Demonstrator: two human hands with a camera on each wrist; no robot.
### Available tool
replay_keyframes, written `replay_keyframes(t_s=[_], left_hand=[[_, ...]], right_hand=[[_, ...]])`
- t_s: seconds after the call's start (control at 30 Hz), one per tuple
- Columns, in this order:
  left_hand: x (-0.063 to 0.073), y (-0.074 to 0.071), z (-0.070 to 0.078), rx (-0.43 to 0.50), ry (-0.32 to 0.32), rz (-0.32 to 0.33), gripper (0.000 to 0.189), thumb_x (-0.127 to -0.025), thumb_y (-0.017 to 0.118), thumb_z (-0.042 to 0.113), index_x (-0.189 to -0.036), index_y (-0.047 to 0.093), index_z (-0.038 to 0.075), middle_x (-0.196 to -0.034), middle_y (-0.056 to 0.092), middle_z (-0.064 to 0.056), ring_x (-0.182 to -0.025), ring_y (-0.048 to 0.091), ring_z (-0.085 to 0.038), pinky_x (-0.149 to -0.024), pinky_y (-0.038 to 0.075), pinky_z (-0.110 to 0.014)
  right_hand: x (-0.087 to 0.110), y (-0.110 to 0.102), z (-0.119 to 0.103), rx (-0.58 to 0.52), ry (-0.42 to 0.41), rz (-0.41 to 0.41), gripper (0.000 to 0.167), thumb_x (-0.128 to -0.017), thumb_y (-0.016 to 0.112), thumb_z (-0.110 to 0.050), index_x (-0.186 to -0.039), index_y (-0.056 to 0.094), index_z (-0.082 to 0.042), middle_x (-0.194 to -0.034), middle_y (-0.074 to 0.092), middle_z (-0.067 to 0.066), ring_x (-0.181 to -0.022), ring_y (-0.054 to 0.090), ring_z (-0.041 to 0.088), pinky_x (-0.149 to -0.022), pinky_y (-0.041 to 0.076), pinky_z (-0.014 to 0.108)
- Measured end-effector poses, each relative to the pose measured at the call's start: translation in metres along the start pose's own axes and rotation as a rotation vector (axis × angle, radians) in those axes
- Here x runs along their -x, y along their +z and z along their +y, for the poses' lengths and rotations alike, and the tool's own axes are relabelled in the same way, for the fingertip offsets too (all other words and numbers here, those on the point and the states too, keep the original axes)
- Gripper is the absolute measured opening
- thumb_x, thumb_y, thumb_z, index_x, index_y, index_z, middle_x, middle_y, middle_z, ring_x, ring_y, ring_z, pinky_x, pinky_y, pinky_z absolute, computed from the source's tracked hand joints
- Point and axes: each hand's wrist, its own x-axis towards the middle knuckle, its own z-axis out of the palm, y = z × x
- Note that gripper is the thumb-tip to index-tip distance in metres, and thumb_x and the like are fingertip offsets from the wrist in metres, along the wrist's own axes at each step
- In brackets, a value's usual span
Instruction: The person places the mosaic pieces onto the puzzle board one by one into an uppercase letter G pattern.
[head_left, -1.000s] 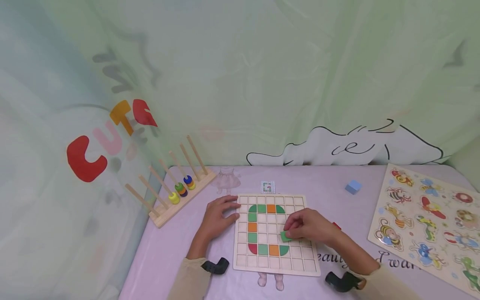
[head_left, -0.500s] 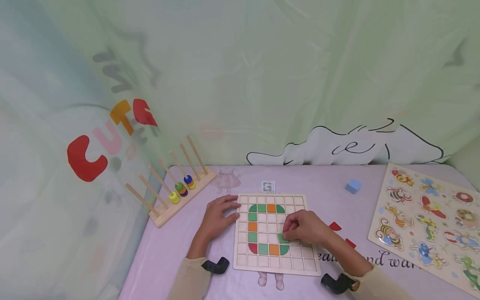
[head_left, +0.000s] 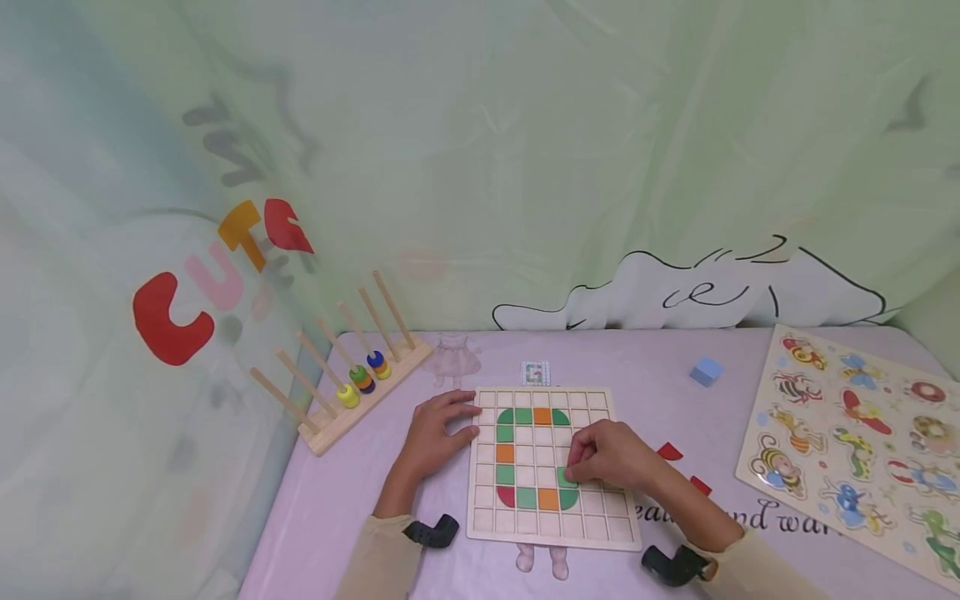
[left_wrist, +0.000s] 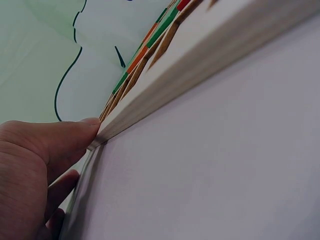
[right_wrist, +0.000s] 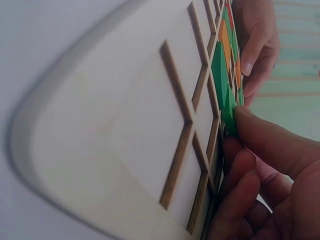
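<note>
A square wooden grid board [head_left: 517,531] lies on the table with green, orange and red tiles set in an open loop of cells. My right hand [head_left: 611,454] pinches a green square tile [head_left: 563,478] at the right side of the loop, just above a green rounded corner tile [head_left: 570,500]. In the right wrist view, this green tile [right_wrist: 229,116] sits at the thumb and fingertips, low against the grid. At the board's left edge rests my left hand [head_left: 437,433], fingers extended; its thumb [left_wrist: 75,134] touches the rim in the left wrist view.
A small pattern card [head_left: 536,373] lies behind the board. Two red pieces [head_left: 670,452] are beside my right forearm, and a blue block [head_left: 707,372] stands farther back. A wooden peg rack [head_left: 360,404] with coloured rings is left; an insect puzzle board [head_left: 855,450] is right.
My right hand has moved slightly left and lowered the green tile, which now lies flatter in line with its cell. More of the red pieces shows. The left hand stays put.
</note>
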Motion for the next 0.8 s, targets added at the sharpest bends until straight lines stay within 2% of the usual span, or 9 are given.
replay_keyframes(t_s=[0.8], left_hand=[[-0.0004,0.0005,-0.0006,-0.011,0.013,0.006,0.028,-0.09,0.077,0.025,-0.118,0.077,0.019,-0.141,0.064,0.003,-0.141,0.051,-0.021,-0.118,0.033,-0.055]], right_hand=[[0.0016,0.001,-0.0018,0.023,-0.019,0.014,0.022,-0.078,0.088,-0.021,-0.073,0.067,-0.016,-0.063,0.062,-0.003,-0.068,0.056,0.016,-0.055,0.041,0.024]])
